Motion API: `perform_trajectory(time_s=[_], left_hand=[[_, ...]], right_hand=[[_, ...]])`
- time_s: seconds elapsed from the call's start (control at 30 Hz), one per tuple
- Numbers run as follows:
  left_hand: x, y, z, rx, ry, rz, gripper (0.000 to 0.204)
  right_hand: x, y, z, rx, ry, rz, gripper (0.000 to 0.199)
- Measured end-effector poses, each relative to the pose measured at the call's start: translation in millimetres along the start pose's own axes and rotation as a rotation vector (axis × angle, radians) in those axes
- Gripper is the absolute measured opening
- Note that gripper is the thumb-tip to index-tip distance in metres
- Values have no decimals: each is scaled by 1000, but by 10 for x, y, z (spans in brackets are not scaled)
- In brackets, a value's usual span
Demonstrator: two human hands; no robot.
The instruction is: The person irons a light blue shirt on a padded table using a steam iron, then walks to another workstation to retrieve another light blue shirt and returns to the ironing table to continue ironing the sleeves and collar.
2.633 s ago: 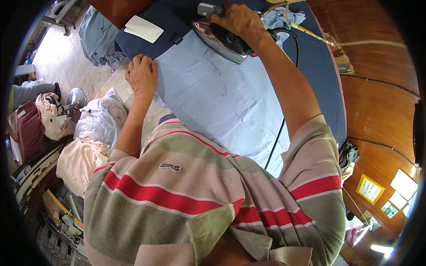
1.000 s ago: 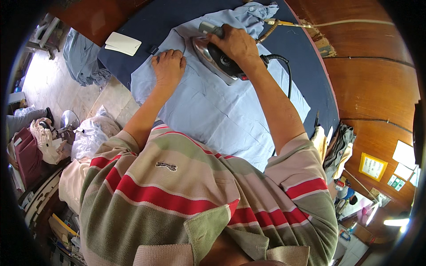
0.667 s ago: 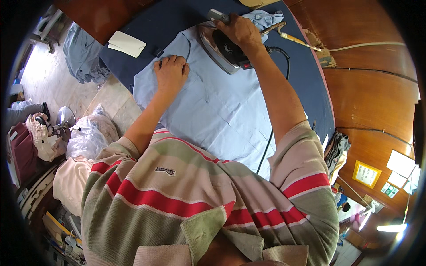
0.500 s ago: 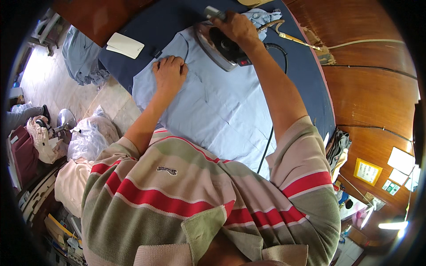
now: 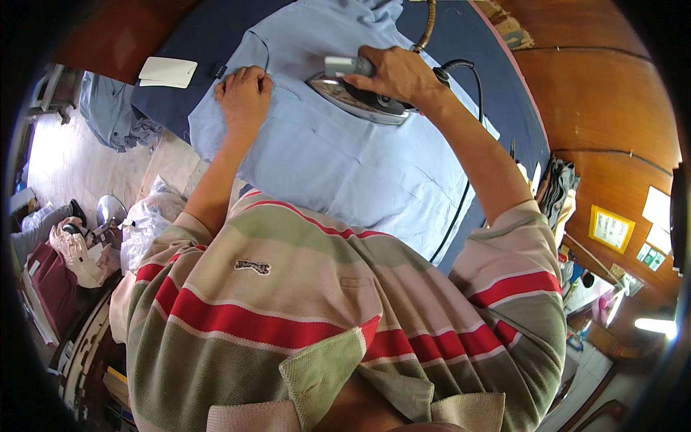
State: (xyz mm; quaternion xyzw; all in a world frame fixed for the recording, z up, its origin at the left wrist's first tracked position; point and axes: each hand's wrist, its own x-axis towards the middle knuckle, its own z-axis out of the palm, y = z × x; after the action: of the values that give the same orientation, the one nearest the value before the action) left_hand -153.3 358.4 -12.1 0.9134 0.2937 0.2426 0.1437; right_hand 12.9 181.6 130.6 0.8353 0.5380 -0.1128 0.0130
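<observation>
A light blue shirt (image 5: 360, 180) lies spread over the dark blue padded board (image 5: 216, 36), with small creases toward its near side. My right hand (image 5: 403, 75) is wrapped round the handle of an iron (image 5: 360, 103), whose soleplate rests on the cloth with the tip toward the left. At the shirt's left part, my left hand (image 5: 245, 90) presses down with curled fingers, gripping the fabric; the fingertips are partly hidden. A small dark tag (image 5: 219, 69) lies just beyond that hand.
A black cord (image 5: 461, 216) runs past my right forearm, and a brown hose (image 5: 430, 25) rises behind the iron. White cards (image 5: 168, 72) lie at the board's left. Bluish cloth (image 5: 108, 108) hangs off the left edge. Plastic bags (image 5: 151, 223) sit on the left. A wooden wall (image 5: 612, 122) stands right.
The iron has come nearer to me and slightly right, turning so its tip points more leftward. My left hand stays on the same part of the shirt. The whole view has shifted.
</observation>
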Motion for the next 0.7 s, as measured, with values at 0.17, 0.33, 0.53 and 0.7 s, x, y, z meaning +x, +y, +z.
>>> perform_trajectory(time_s=[0.17,0.33,0.53,0.7], left_hand=[[7,3,-4,29,-47,-4,12],[25,-18,25,66,-78,-13,14],[30,-5,-45,46,-119,-38,13],[280,487,145,-156,39,173,22]], right_hand=[[-723,298,182,67,-17,-66,51],[-1356,527,171,106,-79,63,51],[-1355,600,193,198,93,519,51],[-921,735,155,173,230,540,53]])
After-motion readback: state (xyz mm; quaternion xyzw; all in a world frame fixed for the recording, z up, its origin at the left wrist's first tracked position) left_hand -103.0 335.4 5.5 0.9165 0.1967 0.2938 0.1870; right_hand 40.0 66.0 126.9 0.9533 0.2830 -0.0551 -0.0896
